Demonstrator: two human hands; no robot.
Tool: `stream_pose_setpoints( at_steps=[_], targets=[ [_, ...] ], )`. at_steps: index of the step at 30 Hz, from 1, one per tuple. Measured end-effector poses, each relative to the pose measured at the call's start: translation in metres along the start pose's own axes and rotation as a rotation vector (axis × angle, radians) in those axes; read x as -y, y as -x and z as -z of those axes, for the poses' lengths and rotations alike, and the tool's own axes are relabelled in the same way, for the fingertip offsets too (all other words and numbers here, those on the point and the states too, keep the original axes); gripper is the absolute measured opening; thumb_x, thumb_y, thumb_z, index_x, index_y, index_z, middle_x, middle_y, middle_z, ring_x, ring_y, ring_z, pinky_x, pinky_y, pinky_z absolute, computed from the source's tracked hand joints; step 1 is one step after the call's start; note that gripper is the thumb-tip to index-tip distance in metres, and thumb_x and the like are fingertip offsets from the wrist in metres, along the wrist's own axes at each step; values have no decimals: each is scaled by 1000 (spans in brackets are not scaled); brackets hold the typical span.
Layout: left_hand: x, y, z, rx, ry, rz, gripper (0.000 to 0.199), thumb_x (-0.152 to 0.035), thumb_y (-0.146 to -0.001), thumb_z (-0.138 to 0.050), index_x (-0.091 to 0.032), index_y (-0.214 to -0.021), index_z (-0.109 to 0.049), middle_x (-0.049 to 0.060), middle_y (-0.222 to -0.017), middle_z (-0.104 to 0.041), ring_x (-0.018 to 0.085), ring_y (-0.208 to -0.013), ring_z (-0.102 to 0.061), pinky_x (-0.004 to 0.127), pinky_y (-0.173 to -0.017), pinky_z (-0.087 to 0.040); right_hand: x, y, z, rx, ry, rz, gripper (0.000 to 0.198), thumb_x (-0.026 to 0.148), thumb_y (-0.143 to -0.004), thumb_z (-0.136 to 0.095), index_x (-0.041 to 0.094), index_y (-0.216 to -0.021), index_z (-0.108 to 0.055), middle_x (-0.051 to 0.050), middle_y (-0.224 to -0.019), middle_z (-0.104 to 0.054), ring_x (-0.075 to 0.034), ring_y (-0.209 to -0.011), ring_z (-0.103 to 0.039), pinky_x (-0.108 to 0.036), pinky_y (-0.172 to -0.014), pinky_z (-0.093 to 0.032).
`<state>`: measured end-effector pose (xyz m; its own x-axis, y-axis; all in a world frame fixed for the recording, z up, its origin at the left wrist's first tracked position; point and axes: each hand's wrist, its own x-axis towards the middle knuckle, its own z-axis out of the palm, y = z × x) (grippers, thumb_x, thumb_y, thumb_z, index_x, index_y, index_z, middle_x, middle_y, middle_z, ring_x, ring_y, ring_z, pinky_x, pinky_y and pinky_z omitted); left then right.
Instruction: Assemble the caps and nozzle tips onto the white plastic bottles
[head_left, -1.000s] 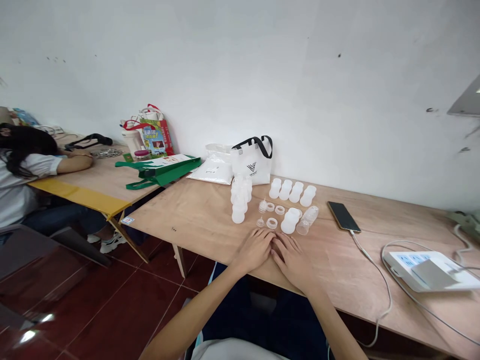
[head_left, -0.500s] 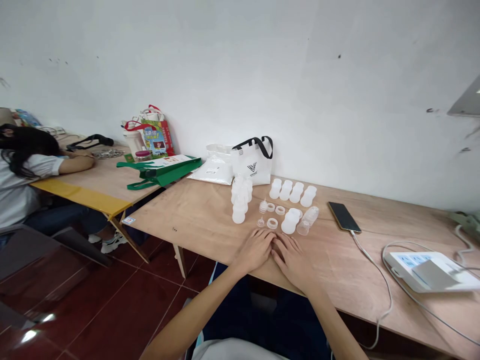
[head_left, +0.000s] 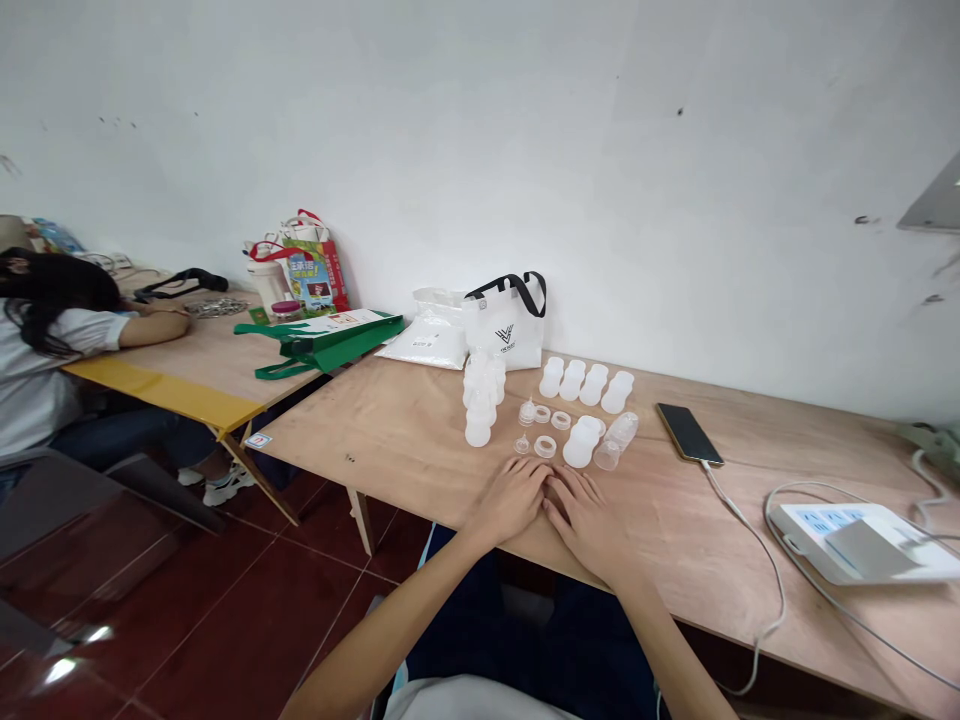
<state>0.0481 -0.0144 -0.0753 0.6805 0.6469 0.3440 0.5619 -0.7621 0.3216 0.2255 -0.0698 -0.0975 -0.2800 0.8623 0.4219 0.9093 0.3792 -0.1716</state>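
My left hand [head_left: 514,497] and my right hand [head_left: 583,517] lie flat on the wooden table [head_left: 420,450] near its front edge, fingertips meeting, with nothing held. Just beyond them are small baby-bottle parts: a clear teat [head_left: 522,444], a ring collar [head_left: 545,447] and another ring [head_left: 560,420]. A frosted, waisted bottle [head_left: 579,443] stands close past my right fingers, beside clear plastic cups [head_left: 616,440] lying on their side. Finished-looking bottles with tops [head_left: 478,420] stand in a group on the left. Several frosted bottles [head_left: 572,381] form a row farther back.
At the back stand a white plastic package [head_left: 427,338] and a white bag with black handles [head_left: 506,325]. A phone [head_left: 690,434] on a cable and a white box [head_left: 862,542] lie to the right. On the left table are a green bag [head_left: 322,345] and a person's arm [head_left: 154,328].
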Motion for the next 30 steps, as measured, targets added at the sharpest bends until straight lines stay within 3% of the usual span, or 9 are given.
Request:
stream_pose_setpoints(
  at_steps=[5,11,14,17,21,25,30],
  targets=[
    [1,0,-2,-26,62,20,30,-11,-96,-46,-22,-120,-58,7,-133,-62,22,-126,-56,41,-112,-43,0,-1,1,-13,-14,8,37,35,-104,-45,28,-139,-56,-9,-145,-59,-28,-136,-54,-53,-115,-42],
    [9,-1,-7,-185,115,218,27,-10,-92,-48,-22,-113,-59,8,-125,-56,24,-116,-55,41,-103,-50,1,-1,3,-7,-17,-6,36,37,-104,-43,28,-135,-59,-9,-145,-59,-28,-136,-54,-53,-114,-43],
    [10,0,-5,-235,35,277,27,-12,-90,-51,-21,-115,-58,11,-136,-49,28,-128,-50,48,-109,-46,2,0,3,-5,-9,-15,35,37,-105,-43,27,-134,-60,-9,-146,-58,-28,-138,-53,-53,-115,-42],
    [12,1,-2,-261,-52,247,33,-12,-91,-50,-19,-123,-54,15,-155,-33,32,-147,-34,53,-119,-37,3,-1,3,10,-7,-20,35,36,-105,-42,26,-133,-61,-10,-146,-59,-29,-138,-52,-54,-115,-41],
    [16,2,-1,-215,-86,210,42,-12,-93,-48,-19,-134,-49,15,-165,-24,33,-156,-22,56,-124,-29,3,-1,4,7,-10,-18,34,36,-105,-43,25,-132,-61,-10,-145,-59,-29,-137,-53,-54,-116,-41],
    [23,2,0,-123,-71,236,51,-14,-94,-46,-18,-145,-44,16,-169,-20,33,-156,-24,55,-123,-31,4,-1,5,13,-12,-22,35,36,-105,-43,24,-132,-61,-10,-146,-58,-29,-137,-53,-54,-116,-41],
    [23,2,2,-61,-89,212,54,-16,-97,-40,-18,-151,-39,14,-165,-35,28,-152,-33,54,-123,-28,3,-1,3,18,-15,-25,35,36,-105,-43,24,-132,-62,-11,-146,-59,-29,-137,-53,-55,-115,-42]
  ],
)
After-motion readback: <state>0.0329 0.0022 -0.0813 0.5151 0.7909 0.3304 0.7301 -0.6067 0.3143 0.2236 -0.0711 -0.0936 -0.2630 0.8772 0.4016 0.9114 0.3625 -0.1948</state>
